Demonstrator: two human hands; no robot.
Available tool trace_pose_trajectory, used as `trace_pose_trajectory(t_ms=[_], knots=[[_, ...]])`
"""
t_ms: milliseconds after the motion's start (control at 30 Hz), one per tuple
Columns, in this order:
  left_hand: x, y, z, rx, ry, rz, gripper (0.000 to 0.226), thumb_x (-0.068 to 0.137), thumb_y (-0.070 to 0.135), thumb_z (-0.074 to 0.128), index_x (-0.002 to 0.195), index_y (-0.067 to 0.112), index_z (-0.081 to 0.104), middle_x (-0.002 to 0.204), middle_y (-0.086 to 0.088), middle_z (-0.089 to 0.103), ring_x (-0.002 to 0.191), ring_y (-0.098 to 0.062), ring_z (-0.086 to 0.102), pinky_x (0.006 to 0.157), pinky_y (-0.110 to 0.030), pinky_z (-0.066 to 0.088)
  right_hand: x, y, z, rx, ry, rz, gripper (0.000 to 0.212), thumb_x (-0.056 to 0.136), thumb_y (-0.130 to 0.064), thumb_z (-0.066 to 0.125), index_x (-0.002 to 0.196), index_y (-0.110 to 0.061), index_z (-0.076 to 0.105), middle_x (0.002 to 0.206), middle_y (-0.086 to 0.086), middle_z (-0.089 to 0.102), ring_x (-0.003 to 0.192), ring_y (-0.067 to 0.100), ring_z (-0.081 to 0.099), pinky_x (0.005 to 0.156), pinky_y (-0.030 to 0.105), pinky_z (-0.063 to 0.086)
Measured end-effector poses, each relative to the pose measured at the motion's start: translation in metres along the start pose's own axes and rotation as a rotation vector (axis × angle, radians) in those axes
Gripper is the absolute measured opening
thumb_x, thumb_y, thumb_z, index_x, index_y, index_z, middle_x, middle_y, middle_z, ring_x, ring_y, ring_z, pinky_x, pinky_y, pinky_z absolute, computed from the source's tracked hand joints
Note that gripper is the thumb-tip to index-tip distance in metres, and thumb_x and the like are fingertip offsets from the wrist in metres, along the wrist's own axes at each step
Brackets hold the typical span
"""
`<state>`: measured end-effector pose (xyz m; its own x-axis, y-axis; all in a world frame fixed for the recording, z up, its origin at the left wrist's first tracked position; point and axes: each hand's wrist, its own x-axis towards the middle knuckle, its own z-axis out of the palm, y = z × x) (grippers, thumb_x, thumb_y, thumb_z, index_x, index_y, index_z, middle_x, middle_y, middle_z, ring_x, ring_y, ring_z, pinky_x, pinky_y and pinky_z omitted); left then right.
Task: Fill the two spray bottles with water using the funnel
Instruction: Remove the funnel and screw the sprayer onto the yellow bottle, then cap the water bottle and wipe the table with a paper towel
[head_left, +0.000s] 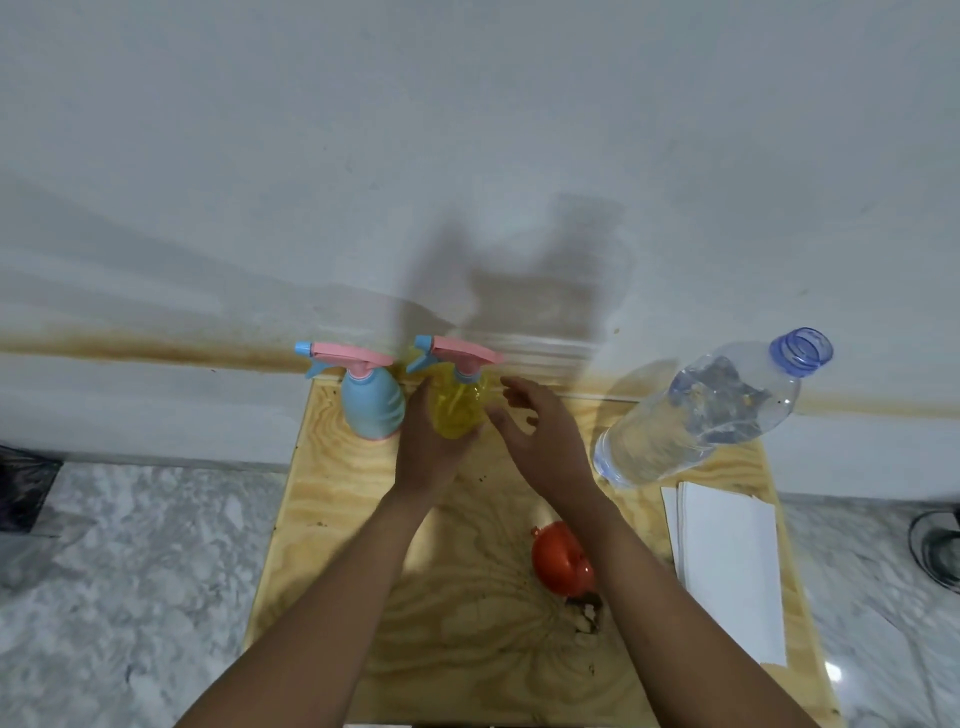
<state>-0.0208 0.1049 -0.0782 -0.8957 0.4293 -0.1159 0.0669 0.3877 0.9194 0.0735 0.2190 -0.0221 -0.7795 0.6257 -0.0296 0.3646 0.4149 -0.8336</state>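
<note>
Two spray bottles with pink trigger heads stand at the far edge of the wooden table (332, 519): a blue spray bottle (373, 408) on the left and a translucent yellow spray bottle (460, 410) beside it. My left hand (428, 449) holds the yellow bottle's body from the left and front. My right hand (540, 431) hovers just to the right of that bottle, fingers spread, holding nothing. A red funnel (562, 560) lies on the table under my right forearm. A large clear water bottle (706, 410), uncapped, stands at the right.
A stack of white paper napkins (727, 561) lies along the table's right edge. The table stands against a white wall with a brown stain band. Marble-patterned floor surrounds it, with a dark object (23, 488) at far left and cables (937, 551) at far right.
</note>
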Motion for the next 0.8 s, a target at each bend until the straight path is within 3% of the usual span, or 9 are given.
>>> trace_pose_trajectory(t_ms=[133,233,300,400,533,667,800], knots=[[-0.040,0.018,-0.003,-0.003,0.071,-0.052,0.074,0.078,0.028,0.082,0.141,0.026,0.041,0.129,0.015,0.041,0.116,0.001,0.042,0.088,-0.014,0.040,-0.049,0.024,-0.039,-0.013,0.054,0.041,0.029,0.091,-0.036,0.066,0.120,-0.033,0.062,0.107,-0.016,0.065,0.096,-0.001,0.063,0.082,0.022,0.051],[-0.085,0.027,0.010,0.030,0.085,-0.069,0.075,0.082,0.035,0.078,0.144,0.021,0.040,0.139,0.003,0.044,0.124,-0.010,0.046,0.101,-0.030,0.043,-0.089,0.054,-0.073,-0.061,0.142,0.125,0.023,0.091,-0.033,0.066,0.114,-0.032,0.065,0.099,-0.017,0.066,0.088,-0.002,0.062,0.076,0.019,0.050],[-0.108,0.035,0.026,0.039,0.080,-0.002,0.072,0.080,0.033,0.081,0.140,0.013,0.047,0.134,-0.004,0.052,0.123,-0.020,0.053,0.102,-0.041,0.048,-0.113,0.079,-0.095,-0.130,0.168,0.173,0.023,0.093,-0.034,0.063,0.115,-0.029,0.066,0.099,-0.018,0.065,0.087,-0.001,0.061,0.075,0.019,0.049],[-0.123,0.069,0.054,-0.010,-0.055,0.090,0.066,0.078,0.030,0.083,0.135,0.017,0.051,0.128,0.002,0.056,0.117,-0.014,0.055,0.098,-0.044,0.051,-0.136,0.120,-0.117,-0.201,0.156,0.282,0.028,0.093,-0.037,0.061,0.119,-0.027,0.065,0.104,-0.017,0.064,0.091,0.002,0.060,0.082,0.028,0.052],[-0.117,0.128,0.087,-0.009,-0.181,0.258,0.085,0.073,0.050,0.080,0.144,0.024,0.041,0.142,0.006,0.046,0.130,-0.010,0.047,0.106,-0.032,0.044,-0.149,0.157,-0.126,-0.319,0.003,0.397,0.040,0.089,-0.042,0.062,0.127,-0.027,0.060,0.116,-0.008,0.061,0.106,0.015,0.060,0.088,0.038,0.053],[-0.110,0.180,0.113,0.050,-0.219,0.332,0.098,0.076,0.043,0.082,0.153,0.023,0.025,0.150,0.003,0.033,0.128,-0.001,0.035,0.096,-0.005,0.029,-0.151,0.163,-0.125,-0.473,-0.133,0.336,0.047,0.090,-0.041,0.057,0.135,-0.026,0.052,0.124,0.000,0.057,0.118,0.022,0.054,0.089,0.038,0.050],[-0.106,0.203,0.131,-0.019,-0.147,0.275,0.099,0.078,0.041,0.082,0.155,0.022,0.024,0.154,0.004,0.035,0.131,-0.002,0.037,0.097,-0.006,0.030,-0.145,0.167,-0.121,-0.565,-0.236,0.308,0.044,0.088,-0.039,0.058,0.130,-0.026,0.053,0.121,0.001,0.056,0.114,0.024,0.054,0.085,0.036,0.047]])
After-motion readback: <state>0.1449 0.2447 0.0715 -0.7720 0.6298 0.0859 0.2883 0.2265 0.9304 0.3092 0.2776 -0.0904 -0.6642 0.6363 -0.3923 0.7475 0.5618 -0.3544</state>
